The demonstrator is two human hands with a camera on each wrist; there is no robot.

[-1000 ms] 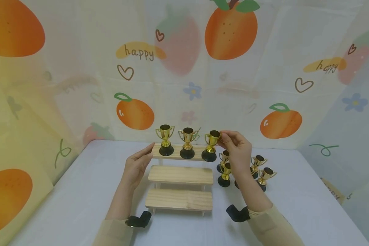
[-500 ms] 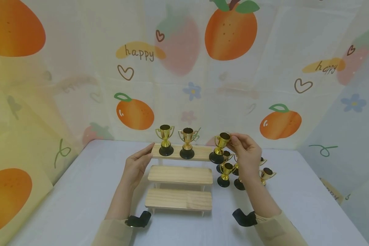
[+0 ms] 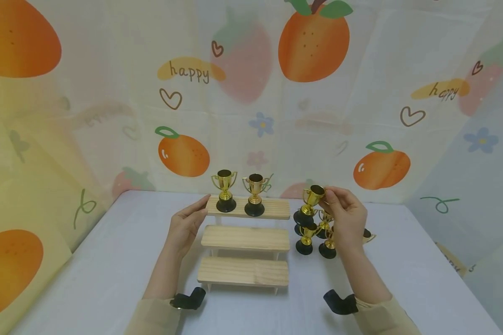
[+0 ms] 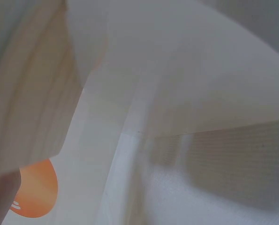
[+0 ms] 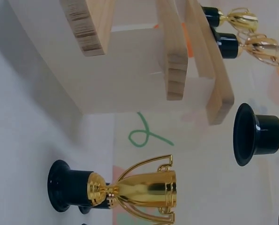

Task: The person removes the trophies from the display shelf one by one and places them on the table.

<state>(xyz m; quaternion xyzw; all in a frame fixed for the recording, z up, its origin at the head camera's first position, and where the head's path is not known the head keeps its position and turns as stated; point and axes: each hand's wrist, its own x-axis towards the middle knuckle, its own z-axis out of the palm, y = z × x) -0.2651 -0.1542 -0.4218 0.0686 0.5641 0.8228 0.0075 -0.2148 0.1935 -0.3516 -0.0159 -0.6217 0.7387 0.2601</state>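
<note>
A small gold trophy cup point(image 3: 315, 197) with a black base hangs in the air right of the stand, pinched by a handle between the thumb and fingers of my right hand point(image 3: 349, 218). Its black base point(image 5: 265, 134) shows from below in the right wrist view, apart from the top shelf. My left hand point(image 3: 188, 225) holds the left end of the three-tier wooden display stand point(image 3: 278, 209), thumb in front and fingers behind. Two trophies, one at the left point(image 3: 224, 186) and one mid-shelf point(image 3: 255, 188), stand upright on the top tier. The middle tier point(image 3: 246, 237) and bottom tier point(image 3: 243, 272) are bare.
Several more trophies point(image 3: 306, 235) stand on the white tabletop point(image 3: 109, 260) right of the stand, partly hidden behind my right hand. Behind the table hangs a fruit-printed cloth point(image 3: 243, 139). Black wrist mounts point(image 3: 341, 302) sit on both forearms.
My right hand has carried the third trophy off the top tier's right end, moving right and slightly toward me, over the table trophies. The left hand stays put.
</note>
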